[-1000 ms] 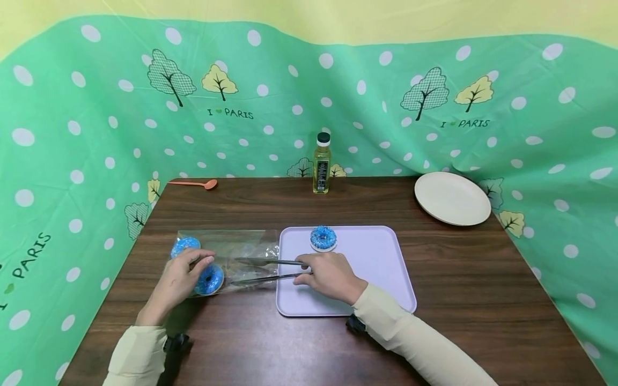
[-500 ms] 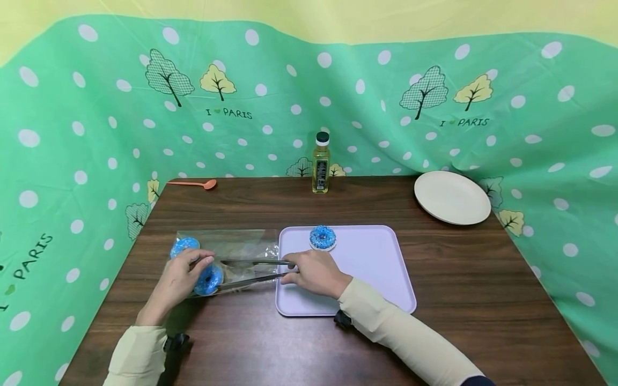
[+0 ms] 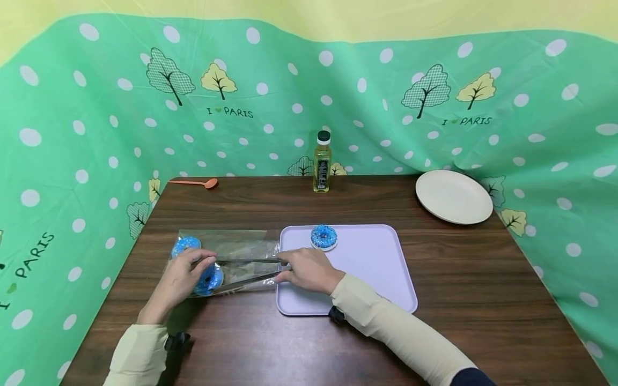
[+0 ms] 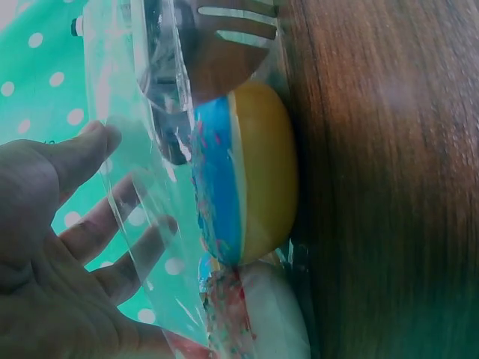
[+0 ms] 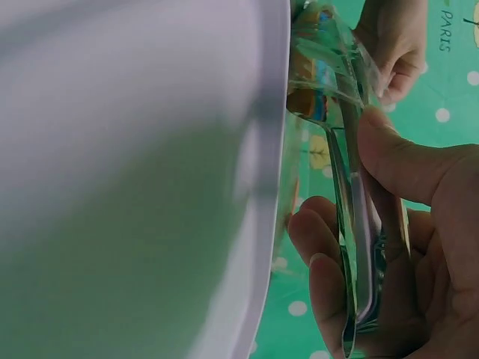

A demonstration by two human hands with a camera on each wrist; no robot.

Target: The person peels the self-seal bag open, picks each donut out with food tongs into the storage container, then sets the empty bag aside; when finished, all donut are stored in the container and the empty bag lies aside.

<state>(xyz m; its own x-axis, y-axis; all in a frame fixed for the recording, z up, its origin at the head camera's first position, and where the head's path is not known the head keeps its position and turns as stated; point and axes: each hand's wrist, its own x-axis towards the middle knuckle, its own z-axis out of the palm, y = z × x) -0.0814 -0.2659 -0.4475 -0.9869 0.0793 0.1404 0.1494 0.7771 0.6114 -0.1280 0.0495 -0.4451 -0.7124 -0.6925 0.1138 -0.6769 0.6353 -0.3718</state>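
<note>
My left hand [image 3: 178,279] pinches the upper film of a clear bag [image 3: 241,244] between thumb and index finger. A blue-iced donut [image 3: 210,280] lies in the bag beside that hand, with another [image 3: 185,245] behind it. The left wrist view shows the blue-iced donut [image 4: 262,172] on edge and a red-sprinkled one [image 4: 258,310] below, under plastic. My right hand [image 3: 311,271] grips metal tongs [image 3: 246,281], whose spread arms reach into the bag around the nearer donut. In the right wrist view, thumb and fingers hold the tongs [image 5: 359,217] from both sides.
A lilac tray [image 3: 372,279] adjoins the bag's right end and carries a blue donut [image 3: 323,237] at its back edge. An oil bottle [image 3: 322,166] stands at the table's rear, an orange spoon [image 3: 210,183] lies back left, and a white plate [image 3: 454,197] sits back right.
My right hand has moved left with the tongs, whose tips have gone deeper into the bag and up to the nearer donut. My left hand has stayed in place.
</note>
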